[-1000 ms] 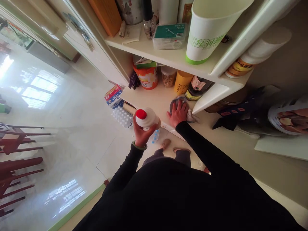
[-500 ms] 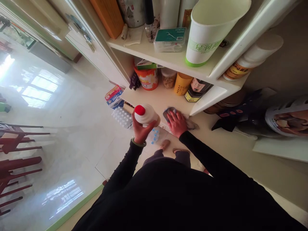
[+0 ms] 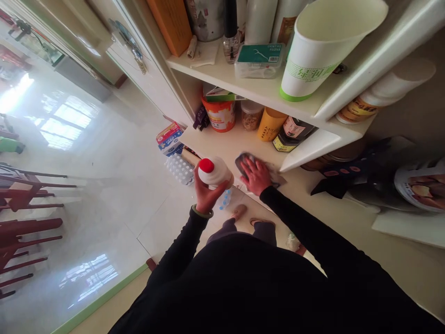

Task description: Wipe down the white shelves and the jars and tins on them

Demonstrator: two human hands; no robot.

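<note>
Your right hand [image 3: 253, 176] has slid the dark cloth [image 3: 245, 160] back from the glass sauce bottle [image 3: 294, 134] toward the front of the white shelf [image 3: 222, 148] — fingers spread, pressing it flat. Your left hand [image 3: 207, 192] stays curled around a white plastic bottle [image 3: 214, 171] with a red cap, held up near the shelf edge — a full wrap, not a pinch.

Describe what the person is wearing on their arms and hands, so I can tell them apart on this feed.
The left sleeve and right sleeve are long, black and close-fitting, ending at the wrists. The left hand and right hand are gloveless. A thin green bangle circles the left wrist.
</note>
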